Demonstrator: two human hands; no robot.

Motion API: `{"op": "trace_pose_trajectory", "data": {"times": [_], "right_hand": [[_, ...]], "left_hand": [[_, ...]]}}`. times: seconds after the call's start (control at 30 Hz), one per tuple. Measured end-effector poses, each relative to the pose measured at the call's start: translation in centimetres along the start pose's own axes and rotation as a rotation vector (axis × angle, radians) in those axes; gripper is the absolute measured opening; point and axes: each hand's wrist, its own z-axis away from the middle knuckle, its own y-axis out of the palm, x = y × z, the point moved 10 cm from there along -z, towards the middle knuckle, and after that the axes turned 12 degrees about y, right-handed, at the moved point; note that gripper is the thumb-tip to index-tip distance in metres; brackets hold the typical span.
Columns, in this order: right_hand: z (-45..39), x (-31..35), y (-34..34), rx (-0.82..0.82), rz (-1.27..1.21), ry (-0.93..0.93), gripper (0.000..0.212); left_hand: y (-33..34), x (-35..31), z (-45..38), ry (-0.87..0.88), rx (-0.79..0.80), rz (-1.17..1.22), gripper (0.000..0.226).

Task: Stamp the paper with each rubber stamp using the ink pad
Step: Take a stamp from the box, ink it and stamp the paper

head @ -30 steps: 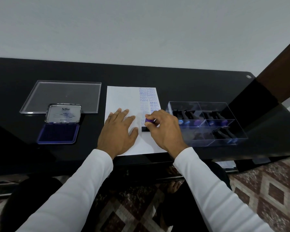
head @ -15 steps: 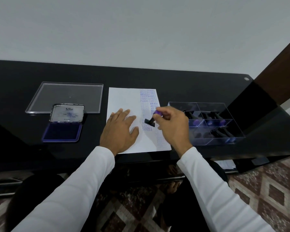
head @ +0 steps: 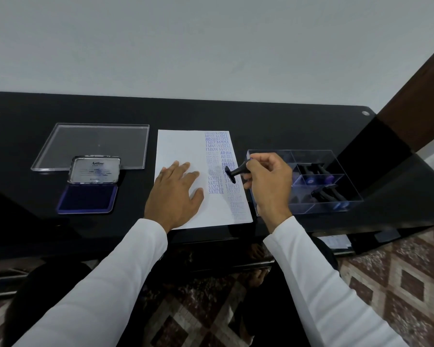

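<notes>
Right hand point(head: 269, 181) fingers pinch stamp point(head: 233, 172) above paper point(head: 186, 149); left hand point(head: 176, 194) flat; divided box point(head: 336, 171) beside.

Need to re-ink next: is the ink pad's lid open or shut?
Open. The ink pad shows its bare purple surface, and its hinged lid stands tilted up behind it, left of the paper.

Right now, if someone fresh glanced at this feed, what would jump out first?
The white paper at the middle of the black desk, its right side crowded with purple stamp marks. Above those marks the right hand holds a black stamp lifted off the sheet, while the left hand lies flat on the paper. An open ink pad sits at the left.
</notes>
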Motion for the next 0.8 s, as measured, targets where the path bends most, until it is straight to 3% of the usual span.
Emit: {"op": "trace_pose_trajectory", "data": {"times": [0.43,0.67,0.8], "right_hand": [[0.2,0.3,-2.8,-0.055,-0.021,-0.014,0.011],[-0.4,0.6,-7.5,-0.177,-0.010,-0.035,0.011],[0.0,2.1,-10.2,-0.255,0.273,-0.199,0.011]], "left_hand": [[-0.2,-0.6,-0.7,-0.034,0.031,0.003,0.051],[-1.0,-5.8,-2.1,0.028,-0.024,0.075,0.051],[-1.3,-10.6,-3.2,0.119,-0.063,0.141,0.046]]}}
